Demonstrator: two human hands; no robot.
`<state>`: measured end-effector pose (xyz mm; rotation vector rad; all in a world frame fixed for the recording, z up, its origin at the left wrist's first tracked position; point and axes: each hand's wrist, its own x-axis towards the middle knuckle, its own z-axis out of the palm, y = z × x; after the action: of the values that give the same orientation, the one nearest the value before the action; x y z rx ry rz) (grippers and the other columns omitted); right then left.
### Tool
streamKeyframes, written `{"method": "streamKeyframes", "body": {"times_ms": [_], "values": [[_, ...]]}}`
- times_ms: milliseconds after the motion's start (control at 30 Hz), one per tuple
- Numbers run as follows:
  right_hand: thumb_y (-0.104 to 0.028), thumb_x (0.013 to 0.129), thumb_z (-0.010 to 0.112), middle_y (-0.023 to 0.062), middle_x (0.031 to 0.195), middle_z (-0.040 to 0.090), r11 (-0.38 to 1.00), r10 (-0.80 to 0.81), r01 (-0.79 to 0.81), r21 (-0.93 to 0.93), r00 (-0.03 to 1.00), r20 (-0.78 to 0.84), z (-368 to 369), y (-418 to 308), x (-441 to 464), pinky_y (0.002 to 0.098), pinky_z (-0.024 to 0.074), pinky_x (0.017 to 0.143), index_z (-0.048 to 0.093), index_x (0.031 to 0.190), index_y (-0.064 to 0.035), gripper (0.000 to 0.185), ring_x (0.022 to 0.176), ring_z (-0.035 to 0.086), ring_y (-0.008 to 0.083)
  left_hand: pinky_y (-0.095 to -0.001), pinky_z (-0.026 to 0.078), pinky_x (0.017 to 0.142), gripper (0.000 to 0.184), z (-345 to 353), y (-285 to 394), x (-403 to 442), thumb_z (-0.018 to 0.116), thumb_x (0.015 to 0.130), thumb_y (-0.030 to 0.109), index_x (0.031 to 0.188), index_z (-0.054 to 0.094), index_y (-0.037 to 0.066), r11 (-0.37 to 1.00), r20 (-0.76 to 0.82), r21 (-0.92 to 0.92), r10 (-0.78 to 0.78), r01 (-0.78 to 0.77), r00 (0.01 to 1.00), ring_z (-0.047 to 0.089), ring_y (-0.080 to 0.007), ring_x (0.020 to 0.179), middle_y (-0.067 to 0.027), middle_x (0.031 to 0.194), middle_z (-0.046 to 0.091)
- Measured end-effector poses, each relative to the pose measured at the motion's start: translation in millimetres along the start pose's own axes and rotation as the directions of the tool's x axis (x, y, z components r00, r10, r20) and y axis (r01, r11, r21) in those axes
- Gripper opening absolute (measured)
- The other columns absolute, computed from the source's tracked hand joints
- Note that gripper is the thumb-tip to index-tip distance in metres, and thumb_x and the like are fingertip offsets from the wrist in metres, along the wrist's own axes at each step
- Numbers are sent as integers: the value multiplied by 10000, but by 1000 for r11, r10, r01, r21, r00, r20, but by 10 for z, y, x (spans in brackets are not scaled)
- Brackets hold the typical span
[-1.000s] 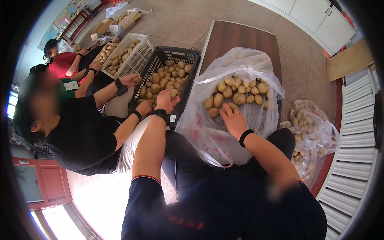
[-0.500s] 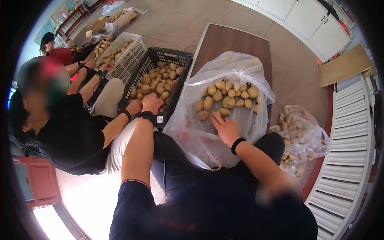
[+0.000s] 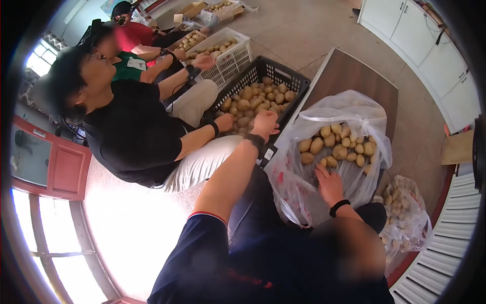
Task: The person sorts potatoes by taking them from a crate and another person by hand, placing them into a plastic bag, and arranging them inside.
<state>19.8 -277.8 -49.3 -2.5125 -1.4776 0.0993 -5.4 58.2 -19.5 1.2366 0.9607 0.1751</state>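
My left hand (image 3: 266,125) hangs over the right side of a black plastic crate (image 3: 298,83), with its fingers curled in; what they hold, if anything, is hidden. Potatoes (image 3: 246,92) fill much of that crate. Inside a clear plastic bag (image 3: 304,195), my right hand (image 3: 330,186) lies with fingers stretched out, their tips by the nearest potato (image 3: 331,161). More potatoes (image 3: 339,151) are grouped toward the bag's far side. The bag's mouth faces me, in front of a brown tabletop (image 3: 349,73).
A co-worker in black sits at my left, with a hand (image 3: 224,122) at the same crate. Beyond are a white crate (image 3: 238,57) of potatoes and other seated people. Another bag of potatoes (image 3: 405,202) stands at right, near a white radiator (image 3: 445,238).
The view has turned left, so everything appears farther right. My left hand has shifted toward the crate's right edge with curled fingers. My right hand stays by the potatoes in the bag.
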Motion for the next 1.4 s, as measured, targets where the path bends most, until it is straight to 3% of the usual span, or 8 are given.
{"method": "streamKeyframes", "body": {"times_ms": [200, 467, 667, 733, 833, 1033, 1267, 1400], "values": [[-24, 736, 618, 53, 1287, 554, 991, 46, -40, 127, 998, -47, 32, -18, -16, 444, 475, 819, 565, 1203, -103, 476, 952, 588, 319, -341, 562, 601, 274, 165, 64, -171, 601, 914, 217, 1095, 589, 10, 988, 323, 156, -51, 1, 945, 654, -215, 728, -100, 966, 631], [-39, 758, 614, 103, 1278, 542, 862, 246, -192, 468, 968, -56, 3, -46, -16, 446, 472, 902, 536, 1215, -75, 465, 1074, 545, 417, -318, 566, 578, 280, 401, 60, -296, 606, 915, 225, 1064, 595, -12, 937, 440, 343, -98, -66, 893, 664, -190, 702, -93, 945, 648], [-61, 807, 606, 150, 1218, 561, 589, 516, -388, 708, 856, 40, 328, 127, 77, 395, 460, 930, 504, 1288, -57, 492, 1116, 566, 358, -312, 567, 581, 297, 423, 80, -344, 605, 918, 229, 1096, 594, -8, 918, 460, 391, -131, -68, 878, 655, -182, 691, -91, 964, 646], [-56, 807, 604, 152, 1176, 572, 285, 558, -457, 842, 794, 243, 454, 235, 132, 356, 491, 848, 485, 1334, -66, 541, 1066, 594, 269, -309, 564, 582, 307, 421, 77, -346, 611, 913, 234, 1105, 595, -6, 916, 481, 395, -143, -69, 865, 653, -183, 693, -84, 968, 643], [-61, 801, 613, 136, 1168, 573, 69, 527, -466, 882, 768, 364, 72, 68, 239, 317, 512, 741, 476, 1351, -51, 567, 965, 623, 218, -307, 562, 584, 314, 429, 86, -363, 616, 908, 244, 1109, 597, 4, 909, 512, 411, -165, -72, 843, 654, -184, 701, -75, 962, 640], [-146, 910, 603, 88, 1033, 609, -139, 405, -371, 918, 825, 395, -193, -158, 467, 270, 509, 624, 461, 1344, 19, 485, 718, 628, 153, -325, 553, 538, 363, 477, 1, -354, 648, 868, 291, 1117, 597, 32, 908, 522, 414, -178, -66, 834, 677, -214, 683, -78, 934, 640], [-299, 987, 549, 60, 832, 610, -113, 321, -360, 926, 869, 377, -245, -295, 679, 254, 455, 509, 558, 1142, 8, 343, 595, 575, 115, -346, 558, 620, 403, 508, 133, -557, 614, 920, 328, 1177, 578, 20, 908, 606, 419, -257, -27, 753, 664, -225, 745, -91, 1035, 626], [-333, 990, 547, 19, 683, 562, 32, 329, -359, 933, 885, 330, -325, -353, 751, 257, 390, 466, 580, 1014, -5, 330, 538, 521, 100, -356, 560, 632, 423, 496, 178, -585, 613, 925, 339, 1193, 571, 14, 918, 671, 397, -278, -16, 687, 666, -243, 821, -95, 1052, 620]]}}
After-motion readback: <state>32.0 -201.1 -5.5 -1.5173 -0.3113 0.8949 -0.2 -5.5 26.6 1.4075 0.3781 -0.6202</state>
